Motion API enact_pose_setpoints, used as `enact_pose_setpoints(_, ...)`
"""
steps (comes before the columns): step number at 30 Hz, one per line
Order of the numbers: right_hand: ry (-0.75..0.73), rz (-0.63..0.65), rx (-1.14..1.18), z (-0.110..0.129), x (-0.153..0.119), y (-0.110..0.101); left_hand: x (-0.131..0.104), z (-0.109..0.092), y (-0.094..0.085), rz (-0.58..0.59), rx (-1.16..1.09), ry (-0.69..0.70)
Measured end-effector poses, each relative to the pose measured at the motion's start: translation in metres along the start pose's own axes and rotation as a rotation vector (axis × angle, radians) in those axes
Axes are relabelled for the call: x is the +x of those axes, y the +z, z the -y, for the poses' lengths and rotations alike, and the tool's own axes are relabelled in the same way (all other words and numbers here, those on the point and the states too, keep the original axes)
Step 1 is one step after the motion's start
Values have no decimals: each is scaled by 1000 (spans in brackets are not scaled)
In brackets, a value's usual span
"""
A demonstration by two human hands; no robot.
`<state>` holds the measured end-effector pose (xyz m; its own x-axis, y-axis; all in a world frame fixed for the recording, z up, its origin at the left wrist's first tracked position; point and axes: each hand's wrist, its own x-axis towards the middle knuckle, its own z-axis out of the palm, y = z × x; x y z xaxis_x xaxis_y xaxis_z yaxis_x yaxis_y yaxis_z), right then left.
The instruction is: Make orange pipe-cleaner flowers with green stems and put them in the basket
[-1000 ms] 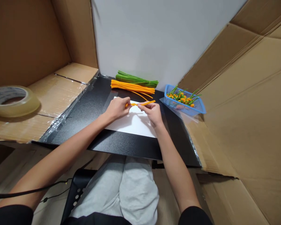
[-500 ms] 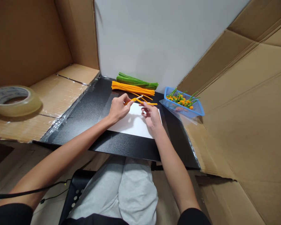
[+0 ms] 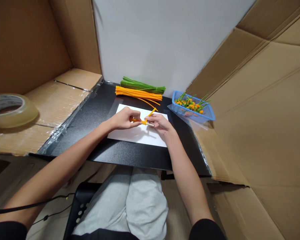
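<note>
One fuzzy orange strip point(image 3: 152, 112), coiled beside a pale thin stick point(image 3: 150, 124), sits where I see the left hand point(image 3: 127, 118) pinching one end and the right hand point(image 3: 162, 124) grasping it further along, fingers hiding part. Beneath them lies a smooth white sheet point(image 3: 125, 135); beyond, an orange bundle point(image 3: 137, 93) and a green bundle point(image 3: 142, 85). Right of the right hand I have a blue mesh basket point(image 3: 193, 115); far left of the left, a glossy tape roll point(image 3: 28, 113).
</note>
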<state>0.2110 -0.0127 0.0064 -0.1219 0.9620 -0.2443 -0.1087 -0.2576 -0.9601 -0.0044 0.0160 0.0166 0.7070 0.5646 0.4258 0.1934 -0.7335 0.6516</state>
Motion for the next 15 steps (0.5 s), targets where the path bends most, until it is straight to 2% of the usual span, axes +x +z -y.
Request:
enact_pose_setpoints(3,-56,-10,-152,-1,0,1,0,1,0,96,127,52)
enact_pose_setpoints(6,-163,-44,-255,-1,-2,3,1,6,4,107,253,45)
enact_pose_setpoints(10,-329,-101,-290,0,-2,4,3,13,10,-10,379,-48)
enact_pose_setpoints(15,-497,-206,-372,1,-2,6,3,8,16,-201,501,-164)
